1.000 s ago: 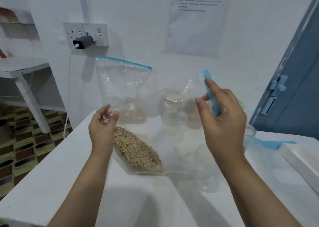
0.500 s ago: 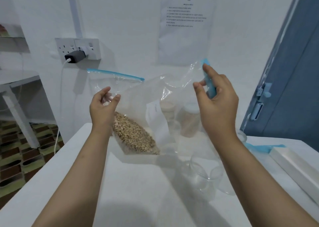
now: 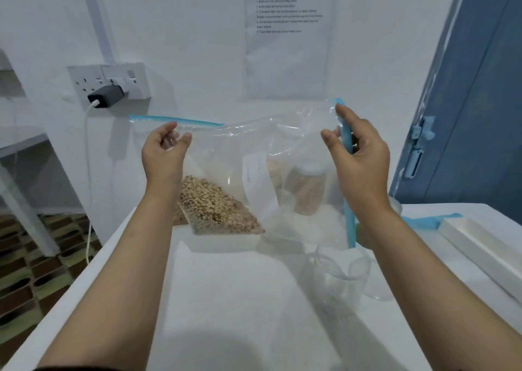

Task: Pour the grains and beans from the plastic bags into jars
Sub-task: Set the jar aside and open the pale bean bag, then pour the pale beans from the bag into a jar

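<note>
Now, my right hand (image 3: 360, 156) has its grip pinched on the blue zip strip (image 3: 346, 144) of the plastic bag (image 3: 254, 156), thumb on one side and fingers curled round the other, so the strip runs downward past my palm. My left hand (image 3: 165, 153) pinches the clear film at the opposite side, thumb and forefinger closed on the plastic just under another stretch of blue strip that lies level behind my fingers. Between the two grips the bag hangs stretched and lifted above the counter (image 3: 240, 300). The grains (image 3: 214, 207), brownish and speckled, sit heaped in the lower left corner of the bag, right beside my left wrist. A white label (image 3: 258, 190) shows on the film near the middle.

Below my right forearm an empty clear jar (image 3: 339, 280) stands on the counter, mouth open, near the bag's lower right corner. Seen through the film, a filled jar (image 3: 306, 192) with a pale lid stands further back by the wall. A long white box (image 3: 480, 246) lies along the counter's right edge, with a bit of blue plastic just beside it. On the wall, a printed sheet (image 3: 286, 37) hangs above, and a dark charger (image 3: 106, 96) sits plugged into the socket at left. A blue door (image 3: 480, 102) stands at right.
</note>
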`<move>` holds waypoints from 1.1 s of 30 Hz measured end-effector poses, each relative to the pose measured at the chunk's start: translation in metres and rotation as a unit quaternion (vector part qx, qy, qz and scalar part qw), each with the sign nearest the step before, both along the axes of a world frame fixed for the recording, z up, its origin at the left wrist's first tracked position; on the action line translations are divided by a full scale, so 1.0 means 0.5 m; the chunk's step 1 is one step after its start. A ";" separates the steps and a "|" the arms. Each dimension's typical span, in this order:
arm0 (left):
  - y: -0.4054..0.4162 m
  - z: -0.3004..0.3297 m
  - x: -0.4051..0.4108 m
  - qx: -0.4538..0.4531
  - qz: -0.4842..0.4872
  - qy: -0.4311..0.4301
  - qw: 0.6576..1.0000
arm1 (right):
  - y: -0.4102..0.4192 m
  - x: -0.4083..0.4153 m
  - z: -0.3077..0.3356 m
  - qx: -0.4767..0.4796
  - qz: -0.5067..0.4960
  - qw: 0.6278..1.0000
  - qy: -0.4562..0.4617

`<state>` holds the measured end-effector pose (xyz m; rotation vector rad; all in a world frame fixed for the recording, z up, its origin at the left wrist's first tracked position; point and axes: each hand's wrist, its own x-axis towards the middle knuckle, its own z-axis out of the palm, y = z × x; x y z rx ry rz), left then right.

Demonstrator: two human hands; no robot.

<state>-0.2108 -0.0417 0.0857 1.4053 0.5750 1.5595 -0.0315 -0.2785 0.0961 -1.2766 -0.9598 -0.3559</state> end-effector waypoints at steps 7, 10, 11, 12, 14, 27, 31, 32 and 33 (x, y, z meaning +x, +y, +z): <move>0.014 0.027 0.006 0.034 -0.013 0.018 0.999 | 0.000 0.013 -0.035 0.029 0.016 0.999 0.035; 0.019 0.031 0.011 0.041 -0.010 0.018 0.999 | -0.004 0.018 -0.050 0.035 0.017 0.999 0.036; 0.019 0.033 0.013 0.045 -0.010 0.020 0.999 | -0.006 0.020 -0.054 0.035 0.014 0.999 0.032; 0.018 0.036 0.015 0.049 -0.010 0.023 0.998 | -0.008 0.022 -0.058 0.035 0.011 0.999 0.027; 0.015 0.042 0.022 0.059 -0.012 0.028 0.998 | -0.015 0.030 -0.068 0.034 0.009 0.999 0.021; -0.033 0.061 0.060 0.142 0.032 0.050 0.988 | -0.048 0.085 -0.103 0.051 0.035 0.996 0.067; -0.040 0.069 0.070 0.154 0.031 0.051 0.986 | -0.052 0.092 -0.098 0.062 0.046 0.994 0.078; -0.041 0.071 0.072 0.155 0.030 0.051 0.986 | -0.053 0.094 -0.096 0.064 0.050 0.993 0.080; -0.043 0.072 0.073 0.155 0.029 0.051 0.986 | -0.054 0.096 -0.094 0.064 0.055 0.993 0.081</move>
